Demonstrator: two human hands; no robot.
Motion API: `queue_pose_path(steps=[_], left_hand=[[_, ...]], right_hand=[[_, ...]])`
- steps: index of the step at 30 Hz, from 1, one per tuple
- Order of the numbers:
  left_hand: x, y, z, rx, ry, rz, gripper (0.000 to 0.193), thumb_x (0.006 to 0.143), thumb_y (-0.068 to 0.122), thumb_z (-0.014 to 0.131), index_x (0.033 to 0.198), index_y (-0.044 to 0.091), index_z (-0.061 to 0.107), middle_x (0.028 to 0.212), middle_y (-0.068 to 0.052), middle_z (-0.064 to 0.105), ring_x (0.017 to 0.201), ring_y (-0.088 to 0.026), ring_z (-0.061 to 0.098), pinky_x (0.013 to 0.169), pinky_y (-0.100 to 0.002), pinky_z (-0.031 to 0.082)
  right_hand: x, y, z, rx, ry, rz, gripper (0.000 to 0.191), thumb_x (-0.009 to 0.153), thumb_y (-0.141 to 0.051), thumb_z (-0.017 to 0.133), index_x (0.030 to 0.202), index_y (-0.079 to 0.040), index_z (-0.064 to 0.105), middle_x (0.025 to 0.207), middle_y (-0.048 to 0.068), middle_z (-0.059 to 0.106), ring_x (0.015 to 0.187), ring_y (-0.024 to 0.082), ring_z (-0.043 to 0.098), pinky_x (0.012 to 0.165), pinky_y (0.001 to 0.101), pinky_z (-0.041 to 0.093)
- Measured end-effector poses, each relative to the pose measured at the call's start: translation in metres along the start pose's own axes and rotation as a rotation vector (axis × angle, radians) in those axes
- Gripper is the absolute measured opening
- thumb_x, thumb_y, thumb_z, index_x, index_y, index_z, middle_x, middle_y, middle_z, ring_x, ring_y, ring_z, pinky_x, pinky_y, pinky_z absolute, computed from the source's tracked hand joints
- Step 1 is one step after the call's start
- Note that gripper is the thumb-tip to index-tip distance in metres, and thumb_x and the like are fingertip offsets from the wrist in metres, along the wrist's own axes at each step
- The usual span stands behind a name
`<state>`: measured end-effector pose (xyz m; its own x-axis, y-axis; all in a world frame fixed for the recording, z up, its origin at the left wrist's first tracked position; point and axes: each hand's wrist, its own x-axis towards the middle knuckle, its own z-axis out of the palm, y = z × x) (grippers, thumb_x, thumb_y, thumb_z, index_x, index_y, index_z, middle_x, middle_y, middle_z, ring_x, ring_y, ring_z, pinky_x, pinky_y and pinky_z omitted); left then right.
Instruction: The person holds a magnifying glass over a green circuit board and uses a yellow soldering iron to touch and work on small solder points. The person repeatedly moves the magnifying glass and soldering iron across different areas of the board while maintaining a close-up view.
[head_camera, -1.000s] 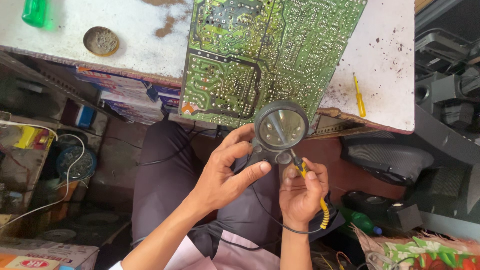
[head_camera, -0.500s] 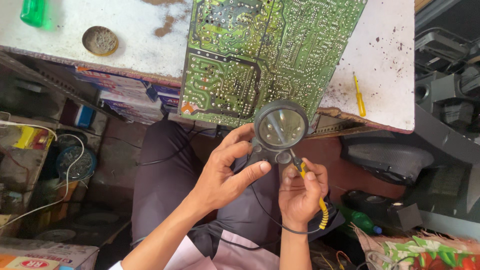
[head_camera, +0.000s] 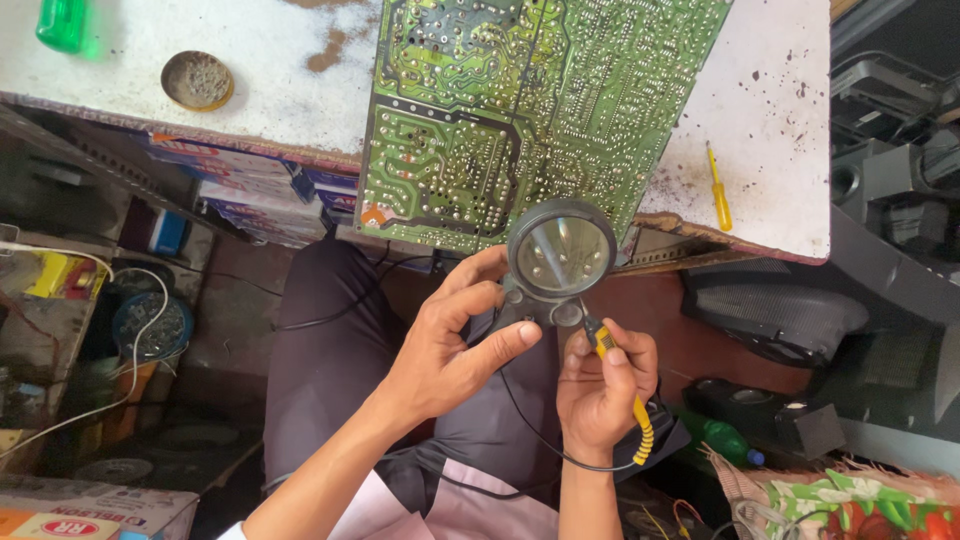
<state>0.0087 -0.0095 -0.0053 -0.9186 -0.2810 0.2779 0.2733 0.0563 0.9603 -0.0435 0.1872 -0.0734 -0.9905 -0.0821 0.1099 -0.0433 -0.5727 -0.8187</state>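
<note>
Left hand (head_camera: 440, 355) grips black magnifier (head_camera: 560, 255); right hand (head_camera: 598, 385) clenches yellow soldering iron (head_camera: 620, 375). Green circuit board (head_camera: 530, 110) overhangs bench (head_camera: 780, 110) behind; yellow screwdriver (head_camera: 718, 188) nearby. Iron's long axis runs diagonally, tip toward lens.

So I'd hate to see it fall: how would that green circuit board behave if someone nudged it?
The green circuit board looks flat and stiff, so it would probably slide rather than bend. Its near edge juts past the white table, so a push toward the person could tip it off. The dense solder points suggest it is fragile if dropped.
</note>
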Motion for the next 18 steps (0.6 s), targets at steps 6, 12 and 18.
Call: queue_pose_path(steps=[6, 12, 18], left_hand=[[0.0002, 0.0008, -0.0007, 0.001, -0.002, -0.003, 0.029, 0.092, 0.022, 0.079, 0.110, 0.000, 0.072, 0.148, -0.020, 0.057, 0.139, -0.032, 0.057, 0.115, -0.041, 0.044], [-0.0006, 0.0010, -0.0003, -0.006, -0.001, -0.008, 0.030, 0.092, 0.022, 0.079, 0.111, 0.000, 0.072, 0.148, -0.020, 0.057, 0.139, -0.032, 0.057, 0.115, -0.042, 0.044], [0.0000, 0.0003, -0.0005, 0.007, -0.002, -0.003, 0.030, 0.092, 0.023, 0.078, 0.110, 0.000, 0.072, 0.147, -0.020, 0.057, 0.139, -0.032, 0.058, 0.115, -0.041, 0.044]], right_hand=[[0.0007, 0.0000, 0.0016, 0.003, -0.013, -0.014, 0.022, 0.100, -0.014, 0.061, 0.117, 0.000, 0.063, 0.092, 0.013, 0.066, 0.079, 0.020, 0.060, 0.064, 0.0285, 0.045], [0.0033, 0.0003, -0.0013, 0.039, -0.004, 0.034, 0.022, 0.101, -0.016, 0.060, 0.116, 0.000, 0.062, 0.091, 0.014, 0.065, 0.080, 0.021, 0.059, 0.066, 0.0303, 0.046], [0.0022, 0.0044, -0.0005, 0.089, 0.023, 0.067, 0.022, 0.101, -0.017, 0.060, 0.117, 0.000, 0.062, 0.091, 0.014, 0.065, 0.080, 0.021, 0.059, 0.066, 0.0295, 0.046]])
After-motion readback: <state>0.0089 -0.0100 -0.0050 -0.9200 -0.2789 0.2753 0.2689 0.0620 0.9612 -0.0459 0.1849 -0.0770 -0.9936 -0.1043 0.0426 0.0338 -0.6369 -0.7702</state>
